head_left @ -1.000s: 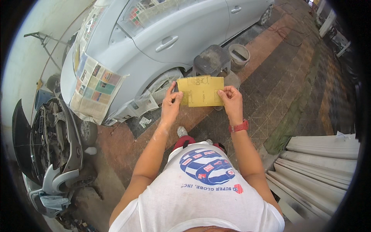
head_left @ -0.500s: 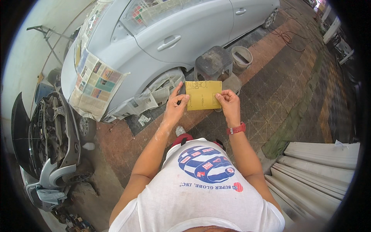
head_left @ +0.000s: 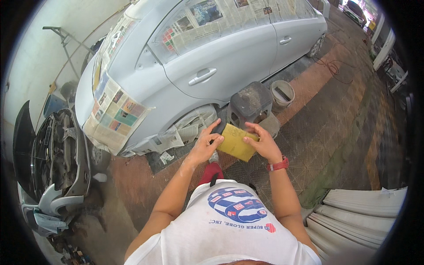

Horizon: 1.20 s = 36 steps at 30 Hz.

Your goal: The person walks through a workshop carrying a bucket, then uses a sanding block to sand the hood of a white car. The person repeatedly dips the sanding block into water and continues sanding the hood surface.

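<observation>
Between my hands, in front of my body, is a yellow sandpaper sheet with dark print, tilted so its right end sits lower. My right hand pinches its upper right part, thumb on the face. At the sheet's upper left end, my left hand is closed, index finger pointing up. A dark curved edge shows between the left fingers and the yellow face; whether it belongs to the sheet, I cannot tell. Beyond the hands stands a grey car, its windows and wheel covered with newspaper.
A dusty dark stool stands beside the car, with a whitish bucket to its right. Far left is a front-end car part with its engine bay exposed. Long white panels lie at lower right. A red hose crosses the floor.
The sandpaper has come lower and nearer my body and turned clockwise. A dark edge now shows at its left end. My view has shifted, revealing more of the car.
</observation>
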Available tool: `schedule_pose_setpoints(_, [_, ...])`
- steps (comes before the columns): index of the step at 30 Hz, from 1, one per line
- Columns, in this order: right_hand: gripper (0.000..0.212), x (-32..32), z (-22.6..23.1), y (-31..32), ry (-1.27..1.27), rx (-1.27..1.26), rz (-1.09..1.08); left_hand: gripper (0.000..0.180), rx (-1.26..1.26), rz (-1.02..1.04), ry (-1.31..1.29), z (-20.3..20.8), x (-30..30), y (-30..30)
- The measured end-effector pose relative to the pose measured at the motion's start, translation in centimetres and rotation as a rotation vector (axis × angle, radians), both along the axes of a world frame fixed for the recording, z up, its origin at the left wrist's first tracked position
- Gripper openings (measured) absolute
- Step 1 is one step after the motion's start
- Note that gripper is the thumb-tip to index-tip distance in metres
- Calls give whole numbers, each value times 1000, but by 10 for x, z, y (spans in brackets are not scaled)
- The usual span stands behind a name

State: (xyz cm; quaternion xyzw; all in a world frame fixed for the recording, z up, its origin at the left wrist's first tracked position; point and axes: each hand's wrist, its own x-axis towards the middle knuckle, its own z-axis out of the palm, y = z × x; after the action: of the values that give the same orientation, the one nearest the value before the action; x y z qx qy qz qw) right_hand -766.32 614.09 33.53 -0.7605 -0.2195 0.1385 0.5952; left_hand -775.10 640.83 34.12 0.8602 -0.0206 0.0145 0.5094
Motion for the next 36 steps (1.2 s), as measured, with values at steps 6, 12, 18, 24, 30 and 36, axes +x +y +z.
schedule_pose_setpoints(6, [14, 86, 0, 39, 242, 62, 59, 29, -229, 101, -66, -30, 98, 62])
schedule_pose_setpoints(12, [16, 183, 37, 144, -145, 10, -492, 77, -1008, 194, -44, 16, 230, 103])
schedule_pose_setpoints(18, [16, 238, 53, 258, -287, -117, -377, 79, -1228, 155, 79, -17, 326, 127])
schedule_pose_setpoints(24, [15, 275, 32, 268, -273, -190, -451, 76, -1089, 151, 10, -54, 372, 118])
schedule_pose_setpoints(30, [24, 305, 17, 245, -154, -223, -446, 77, -1022, 79, 71, -51, 399, 101])
schedule_pose_setpoints(36, [45, 320, 2, 188, 13, 10, -169, 81, -1048, 32, 38, -77, 419, 68])
